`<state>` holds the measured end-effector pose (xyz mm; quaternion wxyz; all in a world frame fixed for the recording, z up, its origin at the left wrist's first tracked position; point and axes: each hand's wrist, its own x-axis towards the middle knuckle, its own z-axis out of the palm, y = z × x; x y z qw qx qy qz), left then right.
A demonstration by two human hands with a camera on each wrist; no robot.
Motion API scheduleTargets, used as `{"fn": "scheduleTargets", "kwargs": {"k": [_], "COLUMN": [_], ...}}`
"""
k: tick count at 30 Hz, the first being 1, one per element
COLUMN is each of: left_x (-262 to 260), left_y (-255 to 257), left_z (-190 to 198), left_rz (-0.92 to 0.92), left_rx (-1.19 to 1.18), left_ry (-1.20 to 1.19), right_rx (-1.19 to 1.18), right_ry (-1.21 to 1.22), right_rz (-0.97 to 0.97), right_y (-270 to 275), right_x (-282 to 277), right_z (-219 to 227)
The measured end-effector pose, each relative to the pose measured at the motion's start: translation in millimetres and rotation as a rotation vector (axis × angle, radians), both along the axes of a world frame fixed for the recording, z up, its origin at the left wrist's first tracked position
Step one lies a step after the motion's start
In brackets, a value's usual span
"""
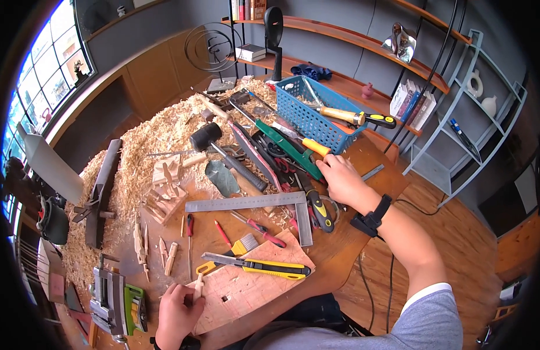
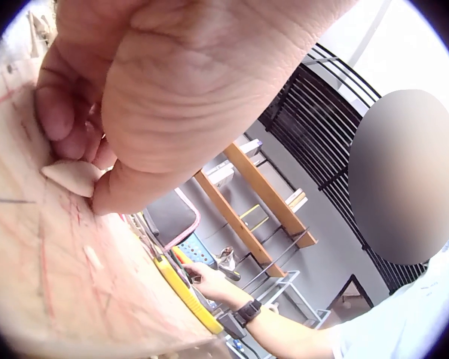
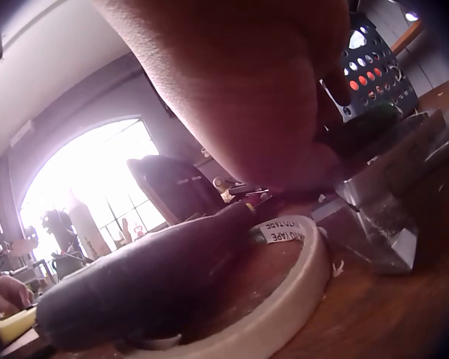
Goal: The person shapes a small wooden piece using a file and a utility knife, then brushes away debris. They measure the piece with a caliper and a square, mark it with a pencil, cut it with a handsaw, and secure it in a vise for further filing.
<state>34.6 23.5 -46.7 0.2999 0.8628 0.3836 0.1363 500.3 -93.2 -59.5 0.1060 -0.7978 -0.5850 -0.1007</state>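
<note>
My left hand pinches a small pale piece of carved wood between thumb and fingers, low over the flat wooden board. Red pencil lines and a small square hole mark this board. Across its far side lies a yellow utility knife, blade out. My right hand reaches into the tool pile, fingers at the near end of a long green tool and close to a yellow handle. Its fingertips are hidden, so I cannot tell whether they grip anything. Below that hand is a tape roll.
A steel square, black mallet and brush lie mid-table. Wood shavings heap at the back left. A blue basket with tools stands behind the pile. A green-sided vise sits at the near left.
</note>
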Motion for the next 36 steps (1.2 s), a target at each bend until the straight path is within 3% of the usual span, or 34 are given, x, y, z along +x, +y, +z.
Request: {"fn": "scheduleTargets", "kwargs": {"k": [8, 18, 28, 32, 34, 36], "left_x": [0.1, -1.0, -6.5, -7.5, -7.0, -12.0], "left_y": [-4.5, -7.1, -7.9, -7.2, -7.4, -3.8], "left_z": [-0.6, -0.3, -5.9, -10.4, -2.1, -12.3], "left_rz": [0.033, 0.039, -0.009, -0.028, -0.048, -0.102], "left_rx": [-0.013, -0.016, 0.057, 0.07, 0.088, 0.162], "left_ry": [-0.013, -0.032, -0.109, -0.171, -0.126, -0.174], "right_rx": [-0.047, 0.095, 0.371, 0.489, 0.502, 0.6], "right_ry": [0.119, 0.024, 0.242, 0.411, 0.633, 0.927], "right_rz": [0.078, 0.032, 0.04, 0.048, -0.017, 0.143], "right_y": [-0.4, -10.4, -24.5, -35.8, -48.0, -63.1], "right_x": [22.0, 19.1, -5.4, -20.2, -43.9, -66.2], "right_z": [-1.6, -7.0, 14.5, 28.6, 45.8, 54.1]}}
